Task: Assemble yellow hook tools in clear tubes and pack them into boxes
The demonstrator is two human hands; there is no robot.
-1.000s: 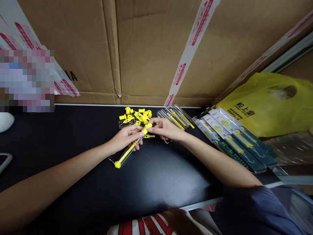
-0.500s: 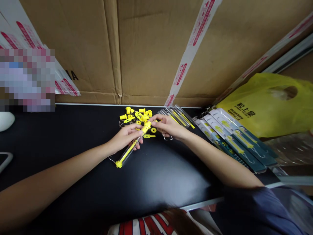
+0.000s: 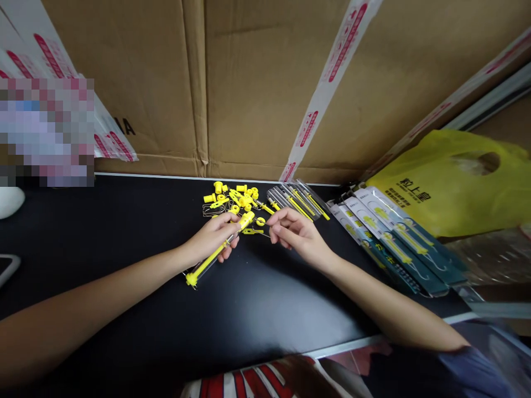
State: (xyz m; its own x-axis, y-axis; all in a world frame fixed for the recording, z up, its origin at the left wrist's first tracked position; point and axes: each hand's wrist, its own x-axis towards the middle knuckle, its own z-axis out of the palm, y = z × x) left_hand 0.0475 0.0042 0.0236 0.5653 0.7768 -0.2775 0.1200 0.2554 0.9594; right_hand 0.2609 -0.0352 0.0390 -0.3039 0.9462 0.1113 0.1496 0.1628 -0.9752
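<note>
Shifted rightward, right hand (image 3: 297,236) pinches thin wire (image 3: 266,235), left hand (image 3: 213,237) clasps tube (image 3: 212,258); careless aim could snag yellow parts (image 3: 238,198) toward far edge of desk (image 3: 269,309).

Clear slim tube (image 3: 215,257), yellow rod (image 3: 207,263) inside, yellow end fittings (image 3: 246,220); held slanting, upper end toward two o'clock. Thin wire (image 3: 265,235) at three o'clock, pinched.

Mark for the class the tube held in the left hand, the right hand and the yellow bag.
Tube (image 3: 209,261): head view, lower half.
Right hand (image 3: 302,236): head view, middle.
Yellow bag (image 3: 460,196): head view, side facing the camera.
</note>
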